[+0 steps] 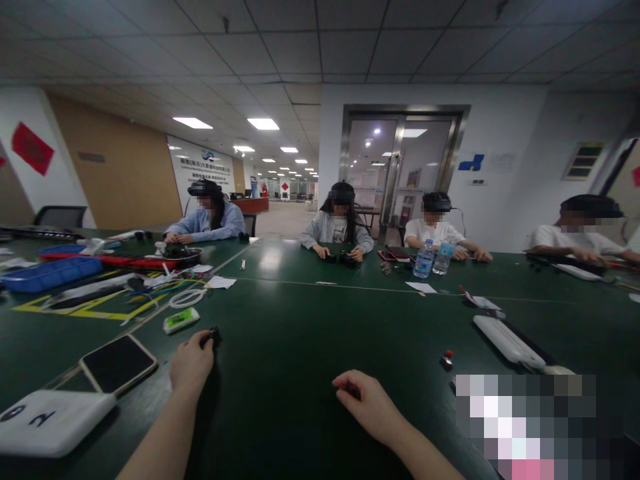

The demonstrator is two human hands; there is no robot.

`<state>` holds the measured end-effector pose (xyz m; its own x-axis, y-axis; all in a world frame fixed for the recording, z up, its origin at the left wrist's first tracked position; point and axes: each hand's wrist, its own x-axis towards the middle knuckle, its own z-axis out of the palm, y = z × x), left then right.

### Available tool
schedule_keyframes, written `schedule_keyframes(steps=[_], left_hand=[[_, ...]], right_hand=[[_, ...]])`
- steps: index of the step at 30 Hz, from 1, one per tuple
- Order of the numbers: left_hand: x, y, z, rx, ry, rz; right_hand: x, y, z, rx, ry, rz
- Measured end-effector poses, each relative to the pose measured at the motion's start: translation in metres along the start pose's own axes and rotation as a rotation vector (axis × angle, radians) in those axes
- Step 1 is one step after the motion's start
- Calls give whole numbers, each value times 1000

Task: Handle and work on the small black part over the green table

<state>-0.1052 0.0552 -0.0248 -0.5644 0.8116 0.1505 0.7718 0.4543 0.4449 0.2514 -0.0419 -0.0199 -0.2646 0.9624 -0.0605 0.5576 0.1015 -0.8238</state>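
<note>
Left hand (193, 362): fingers closed in a pinch around a small black object (215, 335), which sits at the fingertips over the green table (295, 340); whether the object touches the surface cannot be told. A green-and-white item (181, 321) lies just beyond this hand, and a dark-screened phone (119, 363) lies to its left. Right hand (369, 405): partly open, fingers loosely curled, thumb apart from them, near the table's surface, well apart from the black object.
</note>
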Motion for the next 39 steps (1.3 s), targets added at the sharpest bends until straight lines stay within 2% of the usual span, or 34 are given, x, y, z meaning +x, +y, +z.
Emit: schedule_keyframes(steps=[9,15,23,39], left_hand=[[1,0,1,-17,21,-1],[0,1,-1,-19,-7,-15],[5,-5,8,-40,63,14],[0,-1,0,-30,15,2]], right_hand=[[-1,-1,0,-11,7,-6],[-1,-3,-1,-13,6,6],[-2,-7,-1,-24,9,7],[-2,-4,-1,1,1,9]])
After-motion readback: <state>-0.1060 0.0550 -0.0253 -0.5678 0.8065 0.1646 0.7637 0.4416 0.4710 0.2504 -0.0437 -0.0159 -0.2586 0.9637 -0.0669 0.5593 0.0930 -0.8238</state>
